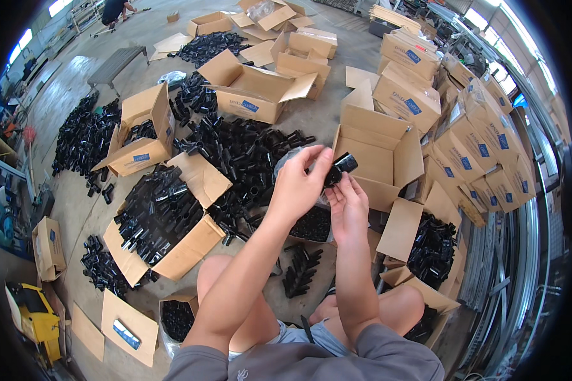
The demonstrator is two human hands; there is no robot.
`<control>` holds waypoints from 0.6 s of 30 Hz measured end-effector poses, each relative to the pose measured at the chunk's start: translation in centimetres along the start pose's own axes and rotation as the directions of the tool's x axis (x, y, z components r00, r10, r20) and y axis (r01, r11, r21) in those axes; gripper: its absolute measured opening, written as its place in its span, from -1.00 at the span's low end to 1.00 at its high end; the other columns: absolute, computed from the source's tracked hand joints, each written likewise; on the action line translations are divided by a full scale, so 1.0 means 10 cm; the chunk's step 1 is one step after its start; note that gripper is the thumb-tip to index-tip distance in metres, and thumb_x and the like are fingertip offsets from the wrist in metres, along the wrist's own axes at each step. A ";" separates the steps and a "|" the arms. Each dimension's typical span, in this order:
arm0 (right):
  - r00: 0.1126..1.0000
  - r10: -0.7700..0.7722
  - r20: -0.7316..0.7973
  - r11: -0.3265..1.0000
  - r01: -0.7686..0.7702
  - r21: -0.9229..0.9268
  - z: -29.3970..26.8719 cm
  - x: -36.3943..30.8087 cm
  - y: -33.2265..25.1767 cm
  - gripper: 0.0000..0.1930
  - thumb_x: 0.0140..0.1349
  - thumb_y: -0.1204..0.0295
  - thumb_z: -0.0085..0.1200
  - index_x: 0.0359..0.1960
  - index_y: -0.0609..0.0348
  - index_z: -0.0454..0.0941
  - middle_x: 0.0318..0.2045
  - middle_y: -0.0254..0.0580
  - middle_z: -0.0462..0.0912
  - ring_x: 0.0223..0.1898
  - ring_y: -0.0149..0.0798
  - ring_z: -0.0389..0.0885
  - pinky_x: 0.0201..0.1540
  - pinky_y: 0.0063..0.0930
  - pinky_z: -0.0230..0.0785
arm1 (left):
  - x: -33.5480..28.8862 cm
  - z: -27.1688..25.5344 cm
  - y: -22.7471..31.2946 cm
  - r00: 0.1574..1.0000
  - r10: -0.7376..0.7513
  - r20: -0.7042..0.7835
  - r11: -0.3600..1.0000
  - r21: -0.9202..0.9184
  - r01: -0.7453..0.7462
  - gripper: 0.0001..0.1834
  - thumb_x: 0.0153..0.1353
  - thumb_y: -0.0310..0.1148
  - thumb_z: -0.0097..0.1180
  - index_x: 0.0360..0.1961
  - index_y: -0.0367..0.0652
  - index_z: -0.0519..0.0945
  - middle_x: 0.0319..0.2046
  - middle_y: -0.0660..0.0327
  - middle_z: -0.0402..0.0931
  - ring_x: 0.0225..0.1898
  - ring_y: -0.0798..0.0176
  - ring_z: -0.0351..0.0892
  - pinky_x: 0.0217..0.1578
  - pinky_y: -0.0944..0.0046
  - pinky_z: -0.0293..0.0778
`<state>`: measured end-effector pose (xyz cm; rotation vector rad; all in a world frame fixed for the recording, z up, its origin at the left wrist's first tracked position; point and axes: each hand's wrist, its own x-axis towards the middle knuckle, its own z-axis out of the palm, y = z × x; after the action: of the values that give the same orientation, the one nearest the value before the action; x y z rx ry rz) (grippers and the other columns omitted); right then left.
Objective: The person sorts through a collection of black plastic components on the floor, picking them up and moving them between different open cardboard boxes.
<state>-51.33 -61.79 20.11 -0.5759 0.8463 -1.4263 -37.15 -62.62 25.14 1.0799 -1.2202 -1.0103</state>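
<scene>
A glossy black pipe fitting (344,164), short and tubular, is held up in front of me. My right hand (349,202) grips it from below with bent fingers. Close against its left side, my left hand (300,180) is closed, thumb and fingers pinched together. Whatever the left fingers hold is hidden behind them. Beneath my hands is a container of small black pieces (311,225), partly covered by my forearms. Several black fittings (300,270) lie in neat rows on the floor between my legs.
Black fittings (235,155) are heaped on the floor ahead. An open carton (378,155) stands just beyond my right hand; another carton (190,247) full of fittings is at left. Stacked cartons (470,140) and metal profiles (502,273) line the right. A person (113,11) crouches far left.
</scene>
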 end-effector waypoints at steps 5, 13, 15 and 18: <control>0.994 -0.051 0.101 0.996 0.058 -0.063 0.03 0.08 0.08 -0.73 0.46 0.39 0.13 0.07 0.29 0.60 -0.12 -0.29 0.71 -0.10 -0.45 0.64 -0.01 -0.52 0.51 | 0.06 -0.17 -0.08 0.821 -0.490 0.292 0.793 -0.242 0.560 -0.65 0.45 -0.23 0.17 0.13 -0.18 0.64 -0.11 0.31 0.66 -0.13 0.47 0.59 -0.19 0.31 0.56; 0.987 -0.141 0.074 0.915 0.158 -0.371 -0.06 0.52 0.20 -0.73 0.44 0.30 0.18 0.00 0.23 0.65 -0.18 -0.33 0.71 -0.18 -0.47 0.61 -0.11 -0.52 0.48 | 0.09 -0.19 -0.10 0.849 -0.509 0.141 0.757 -0.396 0.520 -0.69 0.41 -0.39 0.20 0.14 -0.15 0.60 -0.11 0.35 0.65 -0.14 0.44 0.61 -0.20 0.28 0.50; 0.981 -0.195 -0.023 0.825 0.151 -0.544 -0.41 0.87 0.54 -0.75 0.49 0.28 0.10 -0.14 0.24 0.66 -0.32 -0.31 0.70 -0.28 -0.44 0.60 -0.18 -0.45 0.45 | 0.11 -0.20 -0.16 0.859 -0.504 0.087 0.754 -0.441 0.487 -0.69 0.40 -0.40 0.21 0.14 -0.14 0.59 -0.12 0.34 0.65 -0.14 0.43 0.62 -0.18 0.27 0.51; 0.997 -0.079 0.009 0.111 0.018 -0.994 -1.19 1.02 1.29 -0.75 0.29 0.29 0.15 -0.13 0.17 0.69 -0.14 0.20 0.72 -0.01 0.12 0.71 0.08 -0.05 0.50 | 0.13 -0.24 -0.19 0.875 -0.484 0.006 0.744 -0.525 0.414 -0.69 0.39 -0.41 0.22 0.13 -0.13 0.58 -0.14 0.32 0.66 -0.13 0.41 0.64 -0.15 0.25 0.53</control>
<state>-53.39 -69.00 1.26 -1.6393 1.8754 -0.6574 -34.64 -64.11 23.46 1.0046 -0.5180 -1.5098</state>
